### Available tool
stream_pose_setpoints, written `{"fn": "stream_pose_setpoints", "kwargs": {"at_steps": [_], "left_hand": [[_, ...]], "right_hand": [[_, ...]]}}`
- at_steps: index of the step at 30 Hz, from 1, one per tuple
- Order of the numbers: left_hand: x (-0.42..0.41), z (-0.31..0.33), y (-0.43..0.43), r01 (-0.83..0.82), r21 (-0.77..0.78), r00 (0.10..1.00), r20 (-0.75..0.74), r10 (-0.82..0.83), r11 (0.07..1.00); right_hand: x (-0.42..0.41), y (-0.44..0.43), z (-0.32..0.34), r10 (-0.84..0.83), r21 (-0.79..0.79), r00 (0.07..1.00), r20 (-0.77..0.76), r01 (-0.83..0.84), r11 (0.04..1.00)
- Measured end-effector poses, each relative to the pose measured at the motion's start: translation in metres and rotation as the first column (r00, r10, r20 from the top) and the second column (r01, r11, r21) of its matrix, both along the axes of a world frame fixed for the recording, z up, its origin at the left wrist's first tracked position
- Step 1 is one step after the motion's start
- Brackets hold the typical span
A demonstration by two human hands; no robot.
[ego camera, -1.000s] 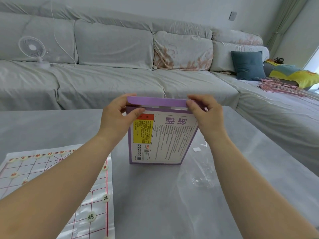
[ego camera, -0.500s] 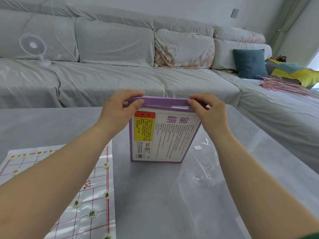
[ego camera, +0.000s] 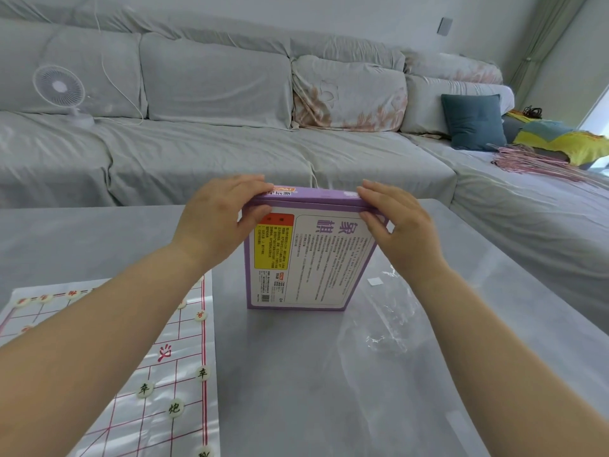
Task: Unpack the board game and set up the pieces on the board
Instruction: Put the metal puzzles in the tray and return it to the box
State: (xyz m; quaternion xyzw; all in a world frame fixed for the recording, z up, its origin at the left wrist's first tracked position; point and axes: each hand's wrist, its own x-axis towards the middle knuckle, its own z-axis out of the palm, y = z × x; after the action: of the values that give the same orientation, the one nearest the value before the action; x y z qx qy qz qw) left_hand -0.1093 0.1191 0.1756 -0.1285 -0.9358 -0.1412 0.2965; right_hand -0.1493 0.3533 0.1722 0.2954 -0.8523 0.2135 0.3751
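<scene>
A purple game box (ego camera: 309, 258) stands upright on its edge in the middle of the grey table (ego camera: 296, 374), printed back facing me. My left hand (ego camera: 217, 222) grips its top left corner, thumb on the near face and fingers over the top flap. My right hand (ego camera: 395, 225) pinches the top right corner the same way. The top flap lies flat on the box. At the left lies the white board sheet (ego camera: 164, 364) with red lines, and several round white pieces (ego camera: 174, 407) sit on it.
Crumpled clear plastic wrap (ego camera: 389, 328) lies right of the box, with a small white scrap (ego camera: 375, 281) beside it. A grey covered sofa (ego camera: 230, 143) runs behind the table, with a small white fan (ego camera: 59, 90) on it. The table's far edge is just behind the box.
The raised top flap has been pressed down flat onto the box. Both hands have stayed at the top corners. The view has tilted down slightly.
</scene>
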Motion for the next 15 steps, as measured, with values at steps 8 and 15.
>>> {"fn": "stream_pose_setpoints", "kwargs": {"at_steps": [8, 15], "left_hand": [[-0.016, 0.010, 0.054, 0.003, -0.227, 0.999, 0.038, 0.005, 0.974], [-0.016, 0.010, 0.052, 0.031, -0.316, 1.000, 0.006, -0.031, 0.948]], "right_hand": [[0.001, -0.002, -0.003, -0.055, 0.072, 0.995, -0.085, 0.061, 0.996], [0.000, -0.003, -0.020, -0.104, 0.183, 0.991, -0.085, 0.118, 0.976]]}}
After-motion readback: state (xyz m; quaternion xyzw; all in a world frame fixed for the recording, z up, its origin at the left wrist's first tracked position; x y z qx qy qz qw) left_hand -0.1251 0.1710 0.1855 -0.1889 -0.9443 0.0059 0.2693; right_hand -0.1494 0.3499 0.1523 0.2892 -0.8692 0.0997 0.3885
